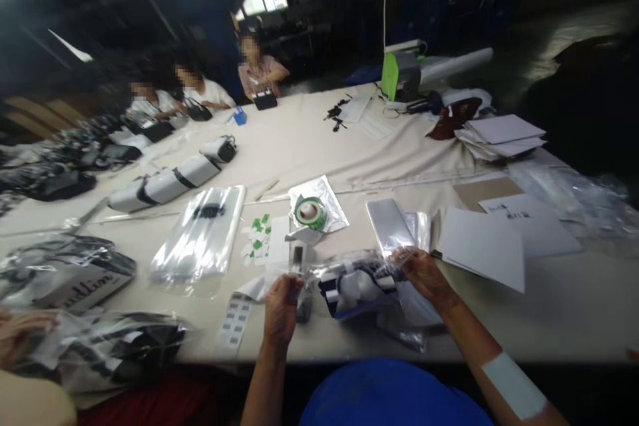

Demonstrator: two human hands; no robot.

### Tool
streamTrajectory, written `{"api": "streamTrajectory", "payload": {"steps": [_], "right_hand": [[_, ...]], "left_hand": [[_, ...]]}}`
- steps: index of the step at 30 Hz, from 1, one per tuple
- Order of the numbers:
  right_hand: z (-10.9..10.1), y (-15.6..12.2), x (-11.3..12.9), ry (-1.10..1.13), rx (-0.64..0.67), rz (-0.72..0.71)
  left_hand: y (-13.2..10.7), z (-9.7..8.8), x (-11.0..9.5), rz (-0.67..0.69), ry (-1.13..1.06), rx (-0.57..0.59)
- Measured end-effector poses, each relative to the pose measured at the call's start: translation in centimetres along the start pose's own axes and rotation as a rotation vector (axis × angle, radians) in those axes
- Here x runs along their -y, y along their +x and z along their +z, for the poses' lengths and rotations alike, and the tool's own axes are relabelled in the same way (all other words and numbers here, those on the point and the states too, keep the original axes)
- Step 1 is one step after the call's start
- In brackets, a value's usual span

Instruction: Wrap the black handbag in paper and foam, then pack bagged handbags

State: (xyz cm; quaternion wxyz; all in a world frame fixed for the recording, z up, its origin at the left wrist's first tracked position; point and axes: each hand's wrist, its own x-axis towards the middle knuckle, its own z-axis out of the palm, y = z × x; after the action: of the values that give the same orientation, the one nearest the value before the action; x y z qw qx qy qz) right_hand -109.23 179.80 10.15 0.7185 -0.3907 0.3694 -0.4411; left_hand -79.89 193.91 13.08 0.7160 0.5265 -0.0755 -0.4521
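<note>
A clear plastic bag (pixel 319 271) stretches between my two hands. Inside or just under it sits a dark-and-white handbag (pixel 357 289), with white stuffing showing. My left hand (pixel 282 306) is closed in a pinch at the plastic's left edge, and my right hand (pixel 423 274) is closed on its right end. Behind my left hand lies a small grey device (pixel 303 303), partly covered by the plastic. A sheet of barcode labels (pixel 234 323) lies to the left. Beyond are a roll of green tape (pixel 310 212) and a stack of clear bags (pixel 389 223).
At left, a co-worker's hand (pixel 24 329) touches a plastic-wrapped bag (pixel 124 349). Flat clear bags (pixel 200 239) and wrapped rolls (pixel 167 186) lie left of centre. White cards (pixel 484 243) lie at right. A green-and-grey machine (pixel 399 73) stands far back; several people sit across the table.
</note>
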Motion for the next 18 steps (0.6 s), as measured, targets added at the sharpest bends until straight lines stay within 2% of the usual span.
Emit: {"api": "streamTrajectory", "payload": {"steps": [4, 7, 10, 15, 18], "right_hand": [[-1.0, 0.1, -0.4, -0.021, -0.031, 0.075], [-2.0, 1.5, -1.6, 0.021, -0.107, 0.087], [-2.0, 1.7, -1.7, 0.067, -0.161, 0.091], [-0.4, 0.3, 0.3, 0.001, -0.154, 0.036], [-0.4, -0.2, 3.1, -0.132, -0.090, -0.047]], "left_hand": [[-0.4, -0.1, -0.5, 0.056, 0.091, 0.107], [0.0, -0.2, -0.9, 0.121, 0.123, 0.083], [-0.4, -0.3, -1.6, 0.141, 0.211, 0.060], [-0.8, -0.5, -2.5, 0.191, 0.392, 0.064], [-0.3, -0.5, -2.6, 0.248, 0.497, 0.057]]}}
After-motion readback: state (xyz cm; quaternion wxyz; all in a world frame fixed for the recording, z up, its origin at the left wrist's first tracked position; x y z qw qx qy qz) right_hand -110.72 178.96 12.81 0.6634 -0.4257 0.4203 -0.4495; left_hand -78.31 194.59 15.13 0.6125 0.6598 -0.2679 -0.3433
